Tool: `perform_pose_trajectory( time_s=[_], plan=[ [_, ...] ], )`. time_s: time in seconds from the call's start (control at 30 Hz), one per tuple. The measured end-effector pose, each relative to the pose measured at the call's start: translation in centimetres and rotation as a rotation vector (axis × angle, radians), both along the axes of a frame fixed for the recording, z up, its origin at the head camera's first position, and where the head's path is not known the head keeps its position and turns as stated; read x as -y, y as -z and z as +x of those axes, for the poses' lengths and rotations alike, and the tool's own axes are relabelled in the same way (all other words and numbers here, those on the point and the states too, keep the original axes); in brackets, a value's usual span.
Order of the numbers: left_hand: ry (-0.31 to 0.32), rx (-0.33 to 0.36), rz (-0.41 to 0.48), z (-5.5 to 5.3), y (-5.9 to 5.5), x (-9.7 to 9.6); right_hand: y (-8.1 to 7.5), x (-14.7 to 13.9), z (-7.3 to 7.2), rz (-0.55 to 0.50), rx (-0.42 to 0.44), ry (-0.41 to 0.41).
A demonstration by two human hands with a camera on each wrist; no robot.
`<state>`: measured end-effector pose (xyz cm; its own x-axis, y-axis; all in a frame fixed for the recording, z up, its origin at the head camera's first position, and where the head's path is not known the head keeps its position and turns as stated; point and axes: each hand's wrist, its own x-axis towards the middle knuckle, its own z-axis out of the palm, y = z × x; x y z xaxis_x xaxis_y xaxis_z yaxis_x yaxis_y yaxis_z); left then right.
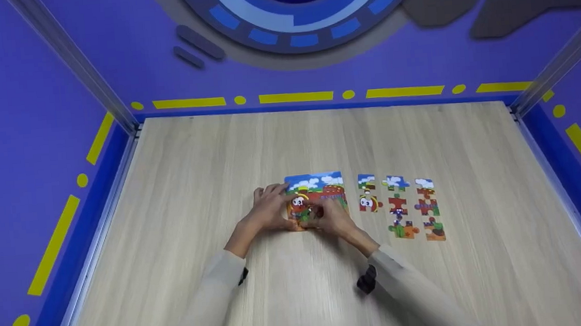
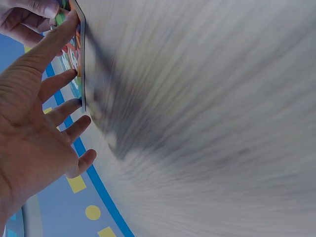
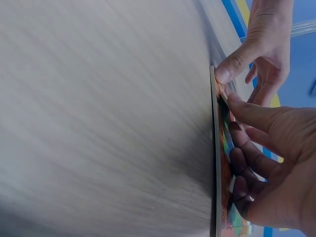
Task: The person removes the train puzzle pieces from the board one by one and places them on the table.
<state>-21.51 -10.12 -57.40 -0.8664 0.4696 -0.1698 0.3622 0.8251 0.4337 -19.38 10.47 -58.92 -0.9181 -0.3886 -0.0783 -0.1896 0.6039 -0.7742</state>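
A jigsaw puzzle board (image 1: 313,182) with a cartoon picture lies flat on the table. My left hand (image 1: 272,208) rests on its left side, fingers spread and fairly straight. The left thumb (image 2: 52,42) presses on the board's near corner. Over the lower part of the board, my right hand (image 1: 331,217) pinches a small puzzle piece (image 2: 60,19) with green on it, close to the left thumb. The right fingers (image 3: 242,165) hover at or touch the board surface; they hide much of the piece and the picture.
Right of the board, loose puzzle pieces stand in three columns: a left piece (image 1: 367,202), a middle piece (image 1: 397,205) and a right piece (image 1: 435,230) among several. The wooden table (image 1: 192,165) is bounded by blue walls (image 1: 243,84).
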Motion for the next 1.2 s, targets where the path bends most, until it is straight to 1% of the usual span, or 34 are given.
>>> perform_pose_trajectory(
  time_s=[0.17,0.33,0.53,0.9,1.07,1.2],
  plan=[
    [0.001,0.001,0.0,0.02,-0.02,0.01,-0.18,-0.21,0.06,0.015,0.017,-0.017],
    [0.001,0.004,-0.004,0.05,-0.07,0.02,-0.24,-0.34,-0.08,0.014,0.033,-0.012],
    [0.011,-0.003,0.004,0.03,-0.1,0.01,-0.3,-0.36,-0.27,-0.007,0.03,-0.033],
    [0.008,-0.003,-0.016,-0.03,-0.1,0.02,-0.27,-0.71,-0.24,-0.048,0.002,-0.07],
    [0.007,-0.008,-0.011,-0.1,-0.08,0.03,-0.22,-0.76,-0.29,-0.018,0.009,-0.063],
    [0.008,-0.008,-0.012,-0.06,-0.05,0.06,-0.18,-0.8,-0.29,-0.006,-0.002,-0.055]
  ],
)
